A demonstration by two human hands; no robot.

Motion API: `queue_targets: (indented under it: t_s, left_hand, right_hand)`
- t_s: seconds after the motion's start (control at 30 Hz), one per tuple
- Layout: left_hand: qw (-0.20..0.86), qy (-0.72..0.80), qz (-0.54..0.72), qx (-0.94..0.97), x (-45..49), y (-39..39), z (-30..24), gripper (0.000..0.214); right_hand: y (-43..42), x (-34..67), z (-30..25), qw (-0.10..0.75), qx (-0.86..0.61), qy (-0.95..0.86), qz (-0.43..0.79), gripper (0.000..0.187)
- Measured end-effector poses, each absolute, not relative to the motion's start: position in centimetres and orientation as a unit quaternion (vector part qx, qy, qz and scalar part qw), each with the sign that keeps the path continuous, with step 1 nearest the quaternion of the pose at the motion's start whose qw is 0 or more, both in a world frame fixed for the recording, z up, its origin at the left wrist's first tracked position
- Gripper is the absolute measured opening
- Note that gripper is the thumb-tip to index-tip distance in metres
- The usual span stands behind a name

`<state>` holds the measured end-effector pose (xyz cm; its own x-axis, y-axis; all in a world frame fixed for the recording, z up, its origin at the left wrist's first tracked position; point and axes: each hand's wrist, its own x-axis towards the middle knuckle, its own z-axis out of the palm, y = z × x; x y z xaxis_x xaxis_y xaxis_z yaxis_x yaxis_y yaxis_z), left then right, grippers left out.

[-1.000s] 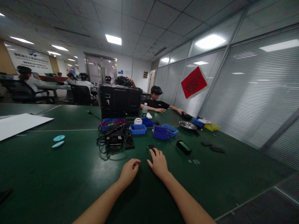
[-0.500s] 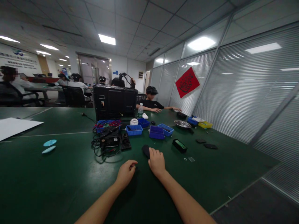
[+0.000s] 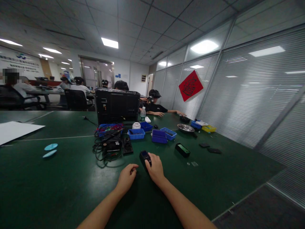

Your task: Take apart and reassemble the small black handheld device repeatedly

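Note:
My right hand [image 3: 155, 167] is closed around a black handheld device [image 3: 144, 156] with a small dark screen at its far end. The device leans to the left, its screen side facing up, and the hand covers its right side and lower part. Just left of it, my left hand [image 3: 127, 175] rests near the table with loosely curled fingers. A gap shows between its thumb and forefinger, and nothing is held there. To the right lies a black box-shaped device [image 3: 182, 149] with a green-lit top.
Beyond my hands are tangled cables [image 3: 108, 146], a blue bin [image 3: 136, 133], a purple-blue box [image 3: 159, 136] and a metal bowl [image 3: 186, 128]. A black computer case [image 3: 118, 106] stands behind. Light-blue dishes [image 3: 50, 147] lie left. A person [image 3: 154, 106] sits across the green table [image 3: 71, 184].
My right hand has turned the black device so its screen side shows, and shifted slightly left and toward me. My left hand has barely moved.

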<state>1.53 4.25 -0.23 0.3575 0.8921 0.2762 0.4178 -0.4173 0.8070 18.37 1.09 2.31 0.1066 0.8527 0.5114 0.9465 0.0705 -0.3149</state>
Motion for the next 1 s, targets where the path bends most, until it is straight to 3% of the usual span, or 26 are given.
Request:
queue_targets:
  t_s: [0.3, 0.53, 0.83, 1.0]
  left_hand:
    - [0.332, 0.483, 0.46, 0.667, 0.8, 4.2, 0.4, 0.033]
    - [0.284, 0.537, 0.505, 0.613, -0.5, 4.9, -0.2, 0.044]
    - [0.148, 0.588, 0.426, 0.671, -0.2, 3.0, 1.7, 0.056]
    - [0.152, 0.6, 0.395, 0.679, -0.6, 2.8, 1.8, 0.063]
  right_hand:
    - [1.4, 16.8, 1.2, 0.355, -0.683, -0.633, 0.081, 0.045]
    - [1.0, 13.2, 0.9, 0.479, -0.57, -0.607, 0.278, 0.046]
    - [3.4, 11.9, -0.3, 0.519, -0.509, -0.539, 0.427, 0.054]
    - [3.9, 12.8, -0.3, 0.567, -0.451, -0.453, 0.519, 0.052]
